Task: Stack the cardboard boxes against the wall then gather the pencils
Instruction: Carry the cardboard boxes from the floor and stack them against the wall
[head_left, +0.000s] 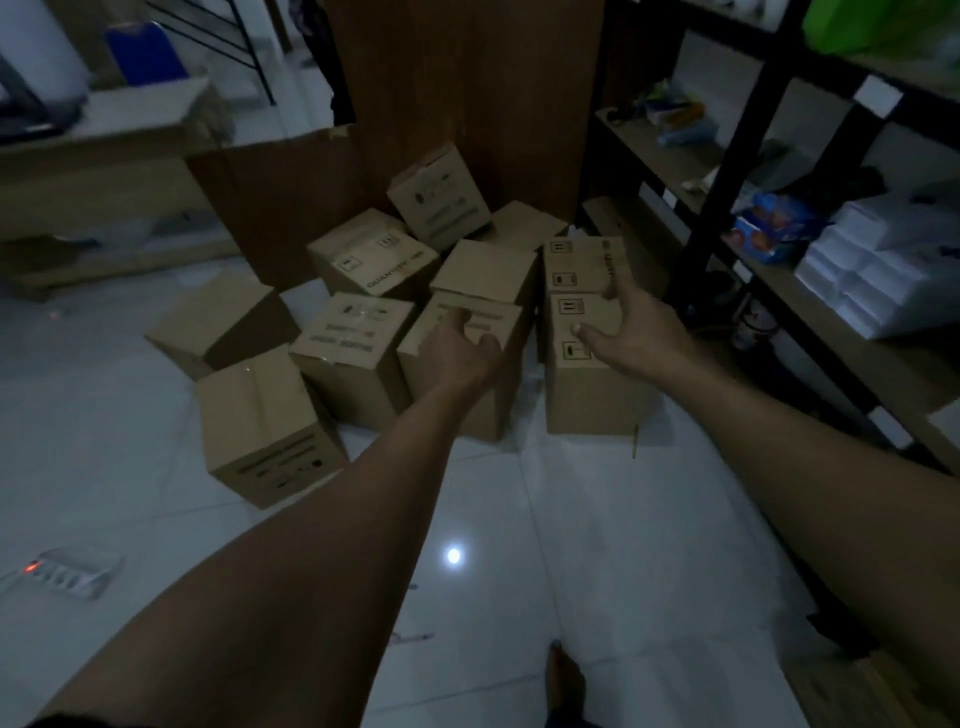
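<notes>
A dim room seen from above a person's outstretched bare arms. About ten brown cardboard boxes (358, 353) sit jumbled on a glossy white tiled floor (597, 545), in front of a tall brown wooden panel (467, 93). The left hand (457, 348) reaches forward with fingers spread, thumb and fingertips touching the top edge of a centre box (467, 384), not closed around it. The right hand (631, 325) is spread wide, thumb resting on the upper face of the right-hand box (587, 384), fingers touching a second box (582, 267) stacked behind it. A thin pencil (635, 441) stands beside that box's lower corner. Dark metal shelving (769, 171) holding white packages (878, 265) lines the right side.
</notes>
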